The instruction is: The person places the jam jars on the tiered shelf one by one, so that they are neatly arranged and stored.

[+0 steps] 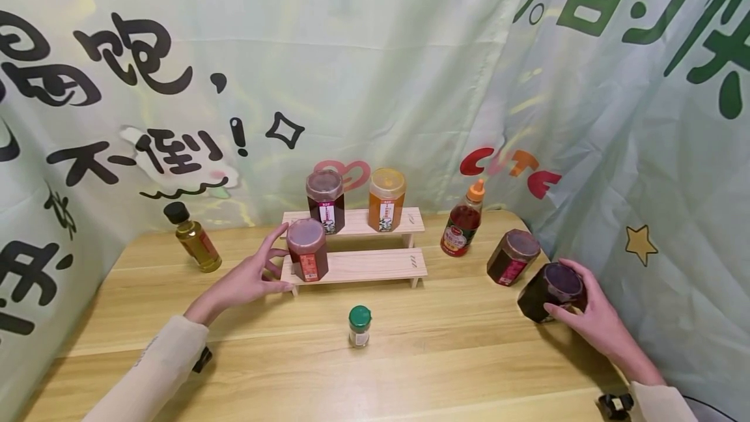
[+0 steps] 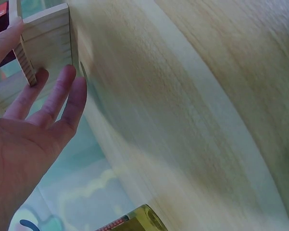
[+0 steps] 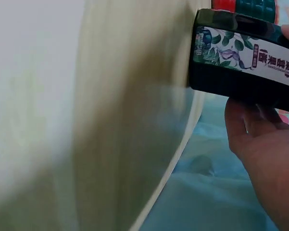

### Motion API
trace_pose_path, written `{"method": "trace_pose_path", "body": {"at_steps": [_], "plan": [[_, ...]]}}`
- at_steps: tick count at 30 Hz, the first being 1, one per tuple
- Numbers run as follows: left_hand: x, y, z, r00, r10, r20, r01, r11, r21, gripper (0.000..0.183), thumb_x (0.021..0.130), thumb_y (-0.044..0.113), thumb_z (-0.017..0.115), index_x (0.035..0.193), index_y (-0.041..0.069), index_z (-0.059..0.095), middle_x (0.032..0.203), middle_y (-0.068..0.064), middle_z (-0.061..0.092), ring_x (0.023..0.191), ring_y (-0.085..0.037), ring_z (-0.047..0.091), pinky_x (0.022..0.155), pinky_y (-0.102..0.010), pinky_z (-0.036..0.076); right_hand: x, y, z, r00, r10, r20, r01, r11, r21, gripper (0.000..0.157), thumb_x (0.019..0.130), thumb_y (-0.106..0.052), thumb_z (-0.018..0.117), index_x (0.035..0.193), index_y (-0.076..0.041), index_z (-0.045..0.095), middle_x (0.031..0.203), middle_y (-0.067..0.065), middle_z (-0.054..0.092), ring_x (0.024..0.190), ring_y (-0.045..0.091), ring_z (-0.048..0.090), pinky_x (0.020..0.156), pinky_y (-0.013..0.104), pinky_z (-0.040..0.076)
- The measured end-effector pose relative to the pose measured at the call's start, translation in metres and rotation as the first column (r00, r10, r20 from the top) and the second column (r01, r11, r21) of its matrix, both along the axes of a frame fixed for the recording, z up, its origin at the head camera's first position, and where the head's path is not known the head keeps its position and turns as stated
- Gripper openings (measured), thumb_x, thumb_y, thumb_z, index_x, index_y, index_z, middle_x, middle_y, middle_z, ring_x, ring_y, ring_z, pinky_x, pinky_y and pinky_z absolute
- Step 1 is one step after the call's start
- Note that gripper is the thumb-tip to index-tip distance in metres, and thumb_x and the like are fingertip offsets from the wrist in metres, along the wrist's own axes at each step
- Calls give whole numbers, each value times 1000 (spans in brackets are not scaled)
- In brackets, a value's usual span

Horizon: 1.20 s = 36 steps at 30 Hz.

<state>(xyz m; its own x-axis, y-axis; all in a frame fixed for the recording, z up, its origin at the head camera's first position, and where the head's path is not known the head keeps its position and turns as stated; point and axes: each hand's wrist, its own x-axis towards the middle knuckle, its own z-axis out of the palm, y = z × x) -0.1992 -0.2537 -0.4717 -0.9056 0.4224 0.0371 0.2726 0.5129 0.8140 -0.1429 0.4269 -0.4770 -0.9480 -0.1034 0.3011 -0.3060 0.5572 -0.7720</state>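
My right hand [image 1: 593,315] grips a dark honey jar [image 1: 547,295], thumb on one side and fingers round the other; its white label with plant drawings faces the right wrist view. My left hand [image 1: 253,279] has its fingers spread at the left end of the lower wooden step [image 1: 369,267], beside a reddish-brown jar [image 1: 307,254] with a red label. In the left wrist view the fingers [image 2: 53,103] extend past the end of the wooden stand. A dark jar [image 1: 325,204] and an amber jar [image 1: 387,204] stand on the upper step [image 1: 355,225].
Another dark jar [image 1: 512,259] stands close to the gripped one, with a red squeeze bottle [image 1: 462,223] to its left. A green-capped shaker [image 1: 360,327] is in front of the stand. At the left stands an oil bottle [image 1: 199,243]. Printed curtain [image 1: 410,83] surrounds the table.
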Motion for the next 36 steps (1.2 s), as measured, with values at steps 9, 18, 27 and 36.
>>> {"method": "trace_pose_path", "body": {"at_steps": [9,18,27,36], "plan": [[2,0,1,1000,7,1,-7,1000,-3,124,94,15,89,177,34,-1,155,-31,54,108,-28,71,89,-47,58,3,-2,0,997,-74,0,74,997,-8,88,88,4,89,162,-7,43,127,-23,60,107,-8,63,86,9,50],[-8,-14,-14,992,-102,-72,108,990,88,120,95,34,89,176,38,1,153,-29,57,104,-27,71,83,-45,60,8,-11,2,985,-175,8,175,984,39,89,87,-12,96,161,-13,48,126,-26,59,105,-11,60,85,7,47],[0,-2,-1,1000,15,7,-15,1000,-7,125,93,21,91,176,37,0,156,-29,54,108,-28,70,89,-48,58,15,-29,12,976,-218,-28,219,975,43,89,84,-13,98,159,-12,51,123,-24,61,102,-8,61,84,8,48],[-1,-1,0,1000,8,5,-8,1000,-7,125,93,18,91,177,36,-1,155,-31,54,108,-28,71,88,-47,58,24,-57,26,966,-253,-56,256,965,54,91,83,-16,99,161,-18,52,126,-16,63,106,-4,59,86,11,44]]}}
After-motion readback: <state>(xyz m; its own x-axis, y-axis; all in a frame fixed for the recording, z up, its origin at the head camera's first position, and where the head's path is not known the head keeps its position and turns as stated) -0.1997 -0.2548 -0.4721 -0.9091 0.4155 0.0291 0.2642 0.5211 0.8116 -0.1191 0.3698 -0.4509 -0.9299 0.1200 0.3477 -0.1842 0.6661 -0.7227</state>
